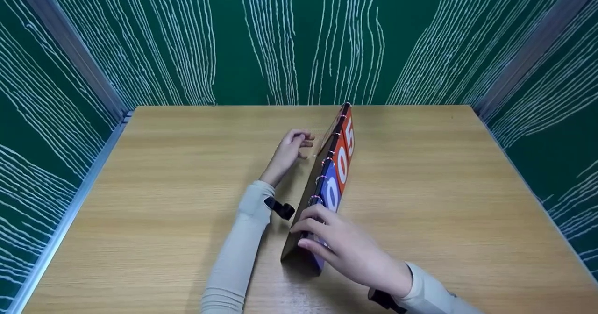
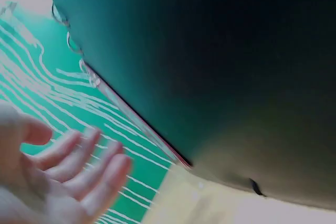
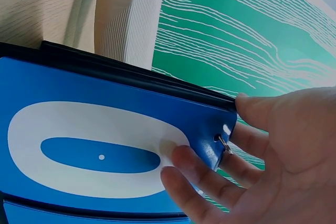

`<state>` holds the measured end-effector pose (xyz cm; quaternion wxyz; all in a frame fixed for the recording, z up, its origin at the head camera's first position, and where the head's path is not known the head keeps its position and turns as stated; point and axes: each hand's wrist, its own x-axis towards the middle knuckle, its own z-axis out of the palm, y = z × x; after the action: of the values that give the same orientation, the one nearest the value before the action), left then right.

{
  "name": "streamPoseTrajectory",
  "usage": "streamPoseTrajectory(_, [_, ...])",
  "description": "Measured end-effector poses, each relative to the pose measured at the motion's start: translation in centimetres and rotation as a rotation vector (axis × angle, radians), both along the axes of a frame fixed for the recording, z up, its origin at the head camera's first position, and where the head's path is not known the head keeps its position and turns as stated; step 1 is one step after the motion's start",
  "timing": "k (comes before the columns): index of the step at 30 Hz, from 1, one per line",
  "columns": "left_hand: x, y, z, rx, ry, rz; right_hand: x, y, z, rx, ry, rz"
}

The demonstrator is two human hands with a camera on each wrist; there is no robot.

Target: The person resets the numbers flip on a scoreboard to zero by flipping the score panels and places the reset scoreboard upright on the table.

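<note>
A tabletop flip scoreboard point(image 1: 332, 188) stands like a tent on the table, its ringed spine running away from me. Red and blue cards with white digits face right; a dark panel point(image 2: 199, 66) fills much of the left wrist view. My right hand point(image 1: 352, 248) grips the near end, fingers over the spine. In the right wrist view its thumb point(image 3: 254, 109) touches the corner, and fingers lie on both sides of the blue card point(image 3: 131, 159). To the left of the far half, my left hand point(image 1: 287, 155) is loosely bent and apart from the board.
The wooden table point(image 1: 187, 164) reaches back to a green wall point(image 1: 229, 47) with white wavy lines. Similar panels rise on both sides, framed by grey posts point(image 1: 79, 38). A black wrist camera point(image 1: 280, 208) sits close to the board's left side.
</note>
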<state>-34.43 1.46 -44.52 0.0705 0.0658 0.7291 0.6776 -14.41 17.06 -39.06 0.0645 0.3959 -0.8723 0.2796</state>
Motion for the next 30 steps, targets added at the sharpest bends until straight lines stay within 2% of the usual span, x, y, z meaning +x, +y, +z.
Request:
streamPoseTrajectory(4, [-0.5,0.3,-1.4,-0.048,-0.122,-0.044,0.0,0.0,0.0,0.003,-0.001,-0.008])
streamPoseTrajectory(7, [-0.6,0.5,-2.1,-0.062,-0.177,-0.087,0.0,0.0,0.0,0.003,0.001,-0.01])
streamPoseTrajectory(12, [-0.4,0.7,-2.7,-0.08,-0.184,-0.149,0.0,-0.1,0.0,0.008,0.001,-0.01])
streamPoseTrajectory(19, [-0.1,1.0,-2.8,-0.106,-0.186,-0.21,0.0,-0.1,0.0,0.004,-0.005,-0.005])
streamPoseTrajectory(26, [-0.3,0.9,-2.7,-0.016,-0.189,-0.225,0.0,-0.1,0.0,0.012,-0.023,-0.01])
streamPoseTrajectory(30, [-0.3,0.8,-2.8,0.011,-0.195,-0.211,0.0,-0.2,0.0,0.021,-0.036,-0.015])
